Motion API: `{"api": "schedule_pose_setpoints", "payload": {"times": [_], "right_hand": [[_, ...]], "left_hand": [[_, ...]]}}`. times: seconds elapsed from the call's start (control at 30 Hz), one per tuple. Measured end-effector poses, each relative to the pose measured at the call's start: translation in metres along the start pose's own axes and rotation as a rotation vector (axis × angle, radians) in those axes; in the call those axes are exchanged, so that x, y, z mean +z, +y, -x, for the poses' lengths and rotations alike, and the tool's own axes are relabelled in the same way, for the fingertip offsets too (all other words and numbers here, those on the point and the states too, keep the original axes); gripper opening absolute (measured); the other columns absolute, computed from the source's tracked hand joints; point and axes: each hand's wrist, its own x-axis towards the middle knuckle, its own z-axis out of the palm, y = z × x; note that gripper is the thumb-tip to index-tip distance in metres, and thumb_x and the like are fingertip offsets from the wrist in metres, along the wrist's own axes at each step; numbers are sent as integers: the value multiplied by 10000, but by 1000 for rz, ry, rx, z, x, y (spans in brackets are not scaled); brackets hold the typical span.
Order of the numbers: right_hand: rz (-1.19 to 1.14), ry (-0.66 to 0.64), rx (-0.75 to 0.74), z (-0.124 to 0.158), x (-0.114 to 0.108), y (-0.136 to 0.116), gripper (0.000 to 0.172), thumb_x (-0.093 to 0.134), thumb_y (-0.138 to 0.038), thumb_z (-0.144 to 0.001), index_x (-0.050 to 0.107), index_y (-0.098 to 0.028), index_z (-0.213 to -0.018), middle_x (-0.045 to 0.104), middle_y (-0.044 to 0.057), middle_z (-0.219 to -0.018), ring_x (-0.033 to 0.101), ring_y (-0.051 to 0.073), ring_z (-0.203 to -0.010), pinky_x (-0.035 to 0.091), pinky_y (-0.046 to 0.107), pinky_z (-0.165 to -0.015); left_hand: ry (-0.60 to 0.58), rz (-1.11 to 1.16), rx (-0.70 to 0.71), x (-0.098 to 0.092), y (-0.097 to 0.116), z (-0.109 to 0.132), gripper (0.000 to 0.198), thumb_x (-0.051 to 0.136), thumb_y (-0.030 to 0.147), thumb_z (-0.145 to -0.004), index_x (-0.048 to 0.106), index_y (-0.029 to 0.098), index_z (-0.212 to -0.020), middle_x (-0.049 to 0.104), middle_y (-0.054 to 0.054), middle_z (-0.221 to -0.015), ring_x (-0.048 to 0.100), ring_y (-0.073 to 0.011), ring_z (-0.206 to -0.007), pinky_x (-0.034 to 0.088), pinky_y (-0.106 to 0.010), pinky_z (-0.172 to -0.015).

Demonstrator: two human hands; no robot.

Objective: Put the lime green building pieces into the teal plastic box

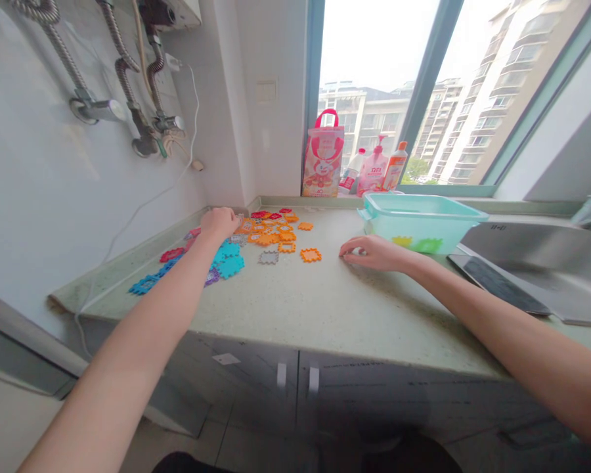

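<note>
My left hand reaches into the pile of flat interlocking plastic tiles at the back left of the counter. Its fingers are bent down, and what they hold, if anything, is hidden. Turquoise tiles and blue tiles lie nearer me, under and beside my left forearm. Orange tiles spread to the right of the hand. A grey tile and an orange frame-shaped tile lie toward the middle. My right hand rests on the counter, fingers loosely curved, a gap inside the thumb, no object visible in it.
A mint-green plastic tub stands behind my right hand. Right of it is a steel sink with a dark flat board at its edge. A pink bag and several bottles line the windowsill. A white cable hangs along the left wall.
</note>
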Motion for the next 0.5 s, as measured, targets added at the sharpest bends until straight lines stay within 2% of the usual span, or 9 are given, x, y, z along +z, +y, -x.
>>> {"api": "schedule_pose_setpoints", "payload": {"times": [0.13, 0.2, 0.33, 0.43, 0.5], "right_hand": [[14, -1, 4, 0, 0, 1, 246, 650, -340, -945, 840, -261, -1080, 827, 68, -1102, 754, 223, -934, 594, 347, -858], [19, -4, 5, 0, 0, 1, 254, 639, -337, -947, 839, -263, -1084, 827, 66, -1103, 754, 220, -939, 592, 342, -859], [9, -3, 12, 0, 0, 1, 262, 634, -335, -941, 839, -255, -1083, 827, 66, -1099, 755, 222, -950, 587, 340, -859], [9, -7, 10, 0, 0, 1, 264, 636, -338, -938, 838, -255, -1087, 828, 65, -1096, 754, 224, -950, 584, 340, -854], [10, -11, 8, -1, 0, 2, 262, 637, -339, -937, 838, -259, -1086, 829, 61, -1094, 751, 223, -950, 582, 337, -853]], "left_hand": [[127, 42, -37, -3, -8, -1, 377, 602, 385, -960, 802, 219, -1233, 750, -176, -1291, 696, -381, -1169, 545, -469, -1014], [123, 19, 20, -3, -10, -2, 347, 609, 308, -936, 817, 236, -1204, 739, -147, -1319, 701, -354, -1162, 552, -430, -1004], [-54, -94, 171, -2, 0, -1, 339, 627, 257, -902, 858, 280, -1150, 783, -77, -1303, 716, -299, -1180, 565, -348, -1013], [-193, -164, 204, -1, 8, 1, 400, 639, 273, -896, 847, 304, -1237, 799, -63, -1309, 726, -297, -1200, 577, -343, -1019], [-245, -173, 214, -2, 9, 0, 409, 648, 291, -890, 848, 303, -1247, 812, -70, -1281, 744, -297, -1172, 591, -340, -997]]}}
